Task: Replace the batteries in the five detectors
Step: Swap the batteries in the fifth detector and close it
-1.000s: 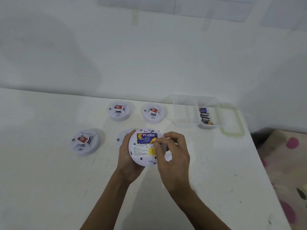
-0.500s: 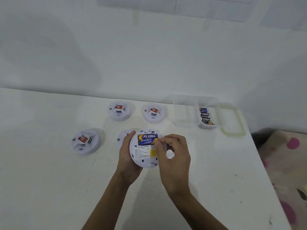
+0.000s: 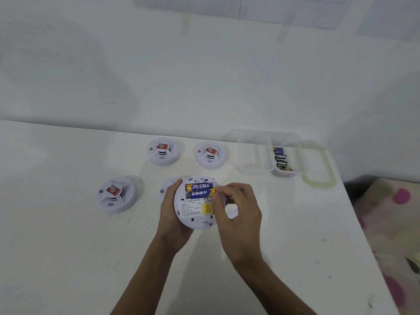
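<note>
Left hand [image 3: 169,215] cups the upturned detector [image 3: 193,213] over the table's [image 3: 68,246] middle; my right hand [image 3: 241,210] pinches the end of a second battery [image 3: 200,193], hidden a moment ago, beside the PKCELL battery [image 3: 200,185]. This unit's swap looks midway.

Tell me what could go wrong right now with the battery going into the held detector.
1. The right hand pinches the blue-and-yellow battery only at its end; it may slip or spring out before seating beside the PKCELL-labelled battery.
2. Polarity marks are unreadable here; it might go in reversed.
3. The left hand alone holds the round white detector; pressing could tip it.
</note>
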Tool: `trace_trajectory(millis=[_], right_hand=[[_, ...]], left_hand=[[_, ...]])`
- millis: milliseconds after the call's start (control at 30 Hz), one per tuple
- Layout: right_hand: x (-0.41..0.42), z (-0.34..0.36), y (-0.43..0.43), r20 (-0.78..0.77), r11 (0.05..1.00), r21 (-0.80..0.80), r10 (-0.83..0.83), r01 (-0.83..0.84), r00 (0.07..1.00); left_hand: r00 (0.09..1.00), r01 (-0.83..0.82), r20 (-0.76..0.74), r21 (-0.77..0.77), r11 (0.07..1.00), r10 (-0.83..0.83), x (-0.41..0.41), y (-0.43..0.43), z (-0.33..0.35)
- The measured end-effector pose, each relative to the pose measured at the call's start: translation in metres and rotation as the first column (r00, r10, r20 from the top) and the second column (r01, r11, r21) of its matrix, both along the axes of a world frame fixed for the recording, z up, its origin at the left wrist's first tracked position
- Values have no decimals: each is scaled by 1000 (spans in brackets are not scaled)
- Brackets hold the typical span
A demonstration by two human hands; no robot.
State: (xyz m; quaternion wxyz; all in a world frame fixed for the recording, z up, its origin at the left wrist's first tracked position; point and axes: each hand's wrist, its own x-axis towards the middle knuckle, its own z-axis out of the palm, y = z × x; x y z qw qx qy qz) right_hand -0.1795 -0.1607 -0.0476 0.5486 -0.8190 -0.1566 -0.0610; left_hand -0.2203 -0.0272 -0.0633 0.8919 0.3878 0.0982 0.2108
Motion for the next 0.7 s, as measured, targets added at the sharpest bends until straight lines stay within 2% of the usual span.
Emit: trace_trajectory(millis=[33,67,100,133,167,200,333,467,700], right_hand=[[0,-2,0,30,1000,-23,-6,7,1000],[0,-3,0,54,999,-40,-10,12,999],[1,-5,0,69,999,-49,-12,15,998],[1,-5,0,73,999,-50,-13,16,997],[1,-6,0,61,999,-46,-15,18,998],[0,-6,1,41,999,-39,-19,21,999],[-5,-3,3,-51,999,35,-11,13,999],[-10,3,7,-79,998,55,-23,28,997],[-12,5,11,65,998,30,-65,63,996]], left_hand=[[991,1,131,-129,992,16,-1,10,-14],[985,47,171,-210,977,-11,-3,12,-21],[991,-44,118,-117,992,58,-6,8,-22],[997,-82,16,50,995,82,-7,-7,-12],[992,116,-53,22,993,-114,9,-11,-1],[982,185,-23,-81,979,-187,10,-9,-6],[984,130,-131,34,991,-124,6,-16,-4],[982,142,-129,23,990,-138,9,-17,-6],[986,33,-166,-6,999,-33,9,-16,6]])
